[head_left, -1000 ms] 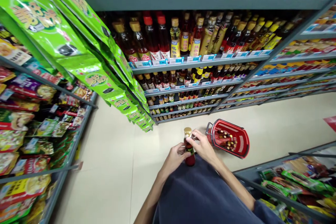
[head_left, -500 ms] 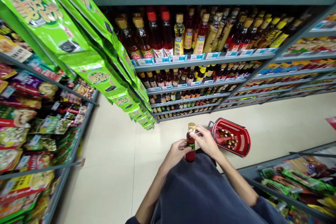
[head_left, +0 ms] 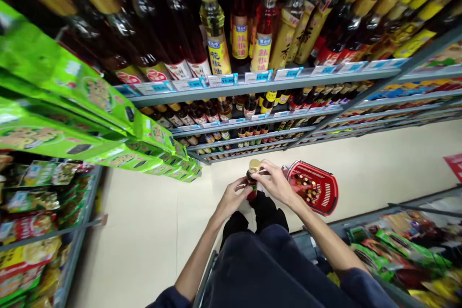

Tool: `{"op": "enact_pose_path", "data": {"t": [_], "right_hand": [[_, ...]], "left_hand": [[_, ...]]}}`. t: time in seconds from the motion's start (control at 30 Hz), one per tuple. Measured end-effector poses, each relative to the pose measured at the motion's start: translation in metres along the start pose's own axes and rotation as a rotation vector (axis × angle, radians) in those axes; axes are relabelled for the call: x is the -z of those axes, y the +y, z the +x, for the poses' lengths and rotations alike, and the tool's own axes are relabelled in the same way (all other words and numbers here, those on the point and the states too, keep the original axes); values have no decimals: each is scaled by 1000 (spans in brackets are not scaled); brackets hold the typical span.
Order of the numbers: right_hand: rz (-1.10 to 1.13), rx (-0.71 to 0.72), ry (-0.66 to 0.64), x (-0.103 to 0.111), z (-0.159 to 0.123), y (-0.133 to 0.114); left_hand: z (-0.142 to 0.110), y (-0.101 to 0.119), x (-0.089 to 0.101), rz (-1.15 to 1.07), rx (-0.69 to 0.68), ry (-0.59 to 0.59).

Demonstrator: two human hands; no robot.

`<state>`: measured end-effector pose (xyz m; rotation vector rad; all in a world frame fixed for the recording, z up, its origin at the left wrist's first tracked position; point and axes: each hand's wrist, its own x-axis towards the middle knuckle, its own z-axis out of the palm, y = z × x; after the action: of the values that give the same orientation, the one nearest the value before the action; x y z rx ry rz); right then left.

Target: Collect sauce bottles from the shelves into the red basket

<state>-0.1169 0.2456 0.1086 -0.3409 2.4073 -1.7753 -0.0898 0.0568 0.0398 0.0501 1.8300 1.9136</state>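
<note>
Between my hands is a dark red sauce bottle (head_left: 251,191) with a gold cap, tilted so the cap faces up toward me. My left hand (head_left: 234,197) is closed around the bottle's body from the left. On the other side, the fingers of my right hand (head_left: 276,183) grip its neck just under the cap. My fingers cover much of the label. To the right of my right hand, a red shopping basket (head_left: 327,191) stands on the floor with several gold-capped bottles inside.
Ahead, a shelf (head_left: 224,87) carries rows of bottles with price tags. Green snack packets (head_left: 108,96) hang at the left. Packaged food fills a rack (head_left: 86,202) at left and another rack (head_left: 400,260) at lower right. Pale floor (head_left: 140,231) lies between.
My view has moved closer to the shelf, so its upper bottles look larger. The bottle has moved forward from my lap and tipped its cap toward me; both hands still hold it.
</note>
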Motion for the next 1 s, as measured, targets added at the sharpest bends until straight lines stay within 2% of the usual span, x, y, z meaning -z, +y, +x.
{"op": "enact_pose_path", "data": {"t": [0.1, 0.23, 0.37, 0.5, 0.6, 0.7, 0.77, 0.87, 1.0], "right_hand": [[44, 46, -34, 10, 21, 48], [31, 107, -49, 7, 45, 137], [-55, 195, -57, -12, 71, 246], [-113, 362, -46, -41, 102, 356], [-224, 501, 5, -66, 121, 420], [-340, 584, 36, -90, 134, 456], [-406, 593, 49, -104, 142, 465], [-508, 570, 74, -119, 159, 465], [-564, 548, 130, -133, 190, 466]], "left_hand": [[35, -24, -8, 67, -21, 125], [88, -87, -6, 223, -92, 223], [152, -178, 12, 287, -203, 195], [215, -278, 41, 336, -343, 201], [251, -342, 68, 439, -464, 251], [276, -384, 97, 503, -579, 307], [286, -396, 114, 505, -622, 314], [296, -395, 136, 559, -699, 339], [310, -378, 159, 678, -816, 339]]}}
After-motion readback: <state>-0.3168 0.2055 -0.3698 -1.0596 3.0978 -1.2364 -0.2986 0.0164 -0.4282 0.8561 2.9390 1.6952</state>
